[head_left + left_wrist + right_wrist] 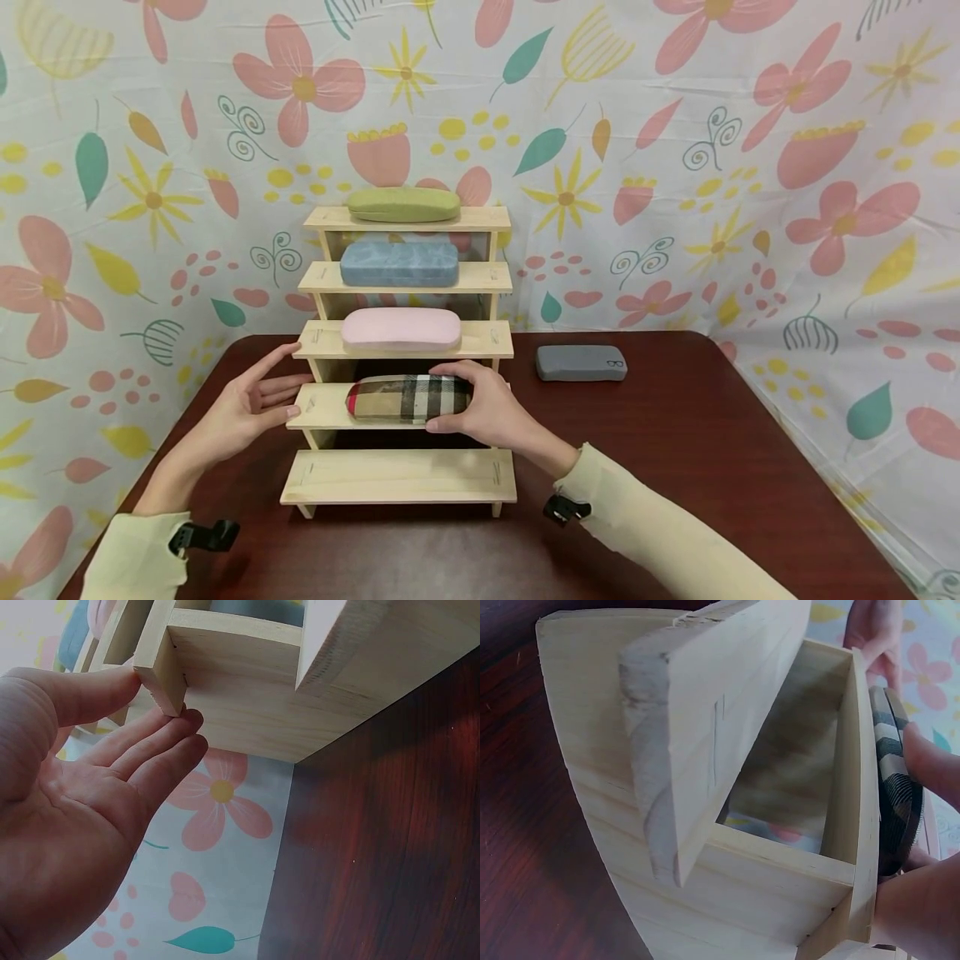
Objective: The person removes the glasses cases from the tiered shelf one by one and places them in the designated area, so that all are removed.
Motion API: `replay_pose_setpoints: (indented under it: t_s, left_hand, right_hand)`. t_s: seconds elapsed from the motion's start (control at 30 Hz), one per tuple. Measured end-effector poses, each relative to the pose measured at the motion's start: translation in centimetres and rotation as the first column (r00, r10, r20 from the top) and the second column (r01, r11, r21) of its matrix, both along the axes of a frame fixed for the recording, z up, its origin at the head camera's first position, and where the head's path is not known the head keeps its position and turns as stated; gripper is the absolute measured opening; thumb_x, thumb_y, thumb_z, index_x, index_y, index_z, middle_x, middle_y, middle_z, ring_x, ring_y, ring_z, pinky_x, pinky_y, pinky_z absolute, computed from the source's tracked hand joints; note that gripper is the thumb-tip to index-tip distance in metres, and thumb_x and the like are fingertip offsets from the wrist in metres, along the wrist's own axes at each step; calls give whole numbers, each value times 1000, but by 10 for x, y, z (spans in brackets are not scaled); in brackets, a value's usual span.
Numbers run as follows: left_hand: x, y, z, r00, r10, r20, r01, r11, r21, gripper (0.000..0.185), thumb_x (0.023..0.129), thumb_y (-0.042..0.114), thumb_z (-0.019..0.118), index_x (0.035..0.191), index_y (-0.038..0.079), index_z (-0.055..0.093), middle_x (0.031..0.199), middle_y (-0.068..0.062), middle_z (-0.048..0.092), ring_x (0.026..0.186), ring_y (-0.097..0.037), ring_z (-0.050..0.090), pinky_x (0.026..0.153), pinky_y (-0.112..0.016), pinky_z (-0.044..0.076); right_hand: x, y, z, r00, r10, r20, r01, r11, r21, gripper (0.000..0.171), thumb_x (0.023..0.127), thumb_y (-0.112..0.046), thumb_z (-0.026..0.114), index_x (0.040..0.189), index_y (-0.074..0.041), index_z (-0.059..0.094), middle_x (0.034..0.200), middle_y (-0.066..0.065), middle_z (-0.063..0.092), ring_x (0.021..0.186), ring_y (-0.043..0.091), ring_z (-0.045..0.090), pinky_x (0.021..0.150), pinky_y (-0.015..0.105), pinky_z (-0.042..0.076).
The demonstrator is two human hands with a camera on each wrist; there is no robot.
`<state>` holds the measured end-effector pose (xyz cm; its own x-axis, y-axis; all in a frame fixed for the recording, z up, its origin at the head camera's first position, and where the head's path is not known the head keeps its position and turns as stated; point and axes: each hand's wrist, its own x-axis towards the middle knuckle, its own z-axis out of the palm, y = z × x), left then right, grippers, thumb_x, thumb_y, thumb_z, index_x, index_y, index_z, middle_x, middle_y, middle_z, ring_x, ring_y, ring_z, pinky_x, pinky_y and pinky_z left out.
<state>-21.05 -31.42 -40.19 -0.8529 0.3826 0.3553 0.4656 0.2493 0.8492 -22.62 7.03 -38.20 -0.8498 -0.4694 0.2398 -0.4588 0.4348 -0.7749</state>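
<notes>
A plaid glasses case (412, 398) lies lengthwise on the second shelf from the bottom of a wooden tiered stand (397, 479). My right hand (487, 408) grips the case's right end, thumb in front and fingers over the back. In the right wrist view the plaid case (892, 772) shows edge-on against the shelf, with the hand around it. At the stand's left side, my left hand (240, 408) holds the end of that same shelf. The left wrist view shows its thumb and fingertips on opposite corners of the board end (163, 675).
Above the plaid case, a pink case (401, 328), a blue case (400, 264) and a green case (403, 204) sit one per shelf. A grey case (581, 363) lies on the dark table (675, 467) right of the stand. Floral cloth (637, 208) hangs behind.
</notes>
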Motion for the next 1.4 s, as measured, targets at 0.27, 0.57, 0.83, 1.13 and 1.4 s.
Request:
replay_pose_setpoints:
  t_s: [0.27,0.57,0.83,1.13,1.4]
  left_hand:
    - [0,0,0,1000,-1,0,1,1000,0,88,94,-17,69,167,8,27,143,-45,48,127,-8,62,87,-27,59]
    - [0,0,-1,1000,0,-2,0,1000,2,88,94,-17,68,167,9,28,142,-43,50,128,-8,62,87,-27,59]
    - [-1,-1,-2,1000,-5,-12,5,1000,2,88,94,-18,68,167,8,28,142,-45,49,128,-9,62,87,-27,59]
    - [0,0,-2,1000,-7,-13,7,1000,-1,87,94,-17,68,167,8,28,142,-44,49,129,-11,62,87,-27,59]
    - [0,0,-2,1000,-2,-11,1,1000,-3,87,94,-17,68,167,9,28,143,-43,50,129,-10,62,87,-27,59]
  right_hand:
    - [2,1,-1,1000,-7,-23,7,1000,9,68,78,-25,97,139,-16,68,139,2,63,131,24,57,106,53,46]
    - [2,0,0,999,-12,-37,13,1000,21,66,79,-25,96,138,-14,69,135,3,64,128,24,59,105,50,48]
    - [4,4,-3,999,12,-47,-12,1000,14,64,80,-24,95,138,-11,70,117,-1,62,114,21,59,96,45,50]
    - [8,10,-3,999,7,-39,-8,999,-40,59,79,-22,96,133,-15,71,121,-2,63,120,21,58,102,49,47]
    - [9,17,-5,999,37,27,-35,995,-93,58,80,-22,95,133,-17,71,126,-2,62,127,21,55,109,54,42]
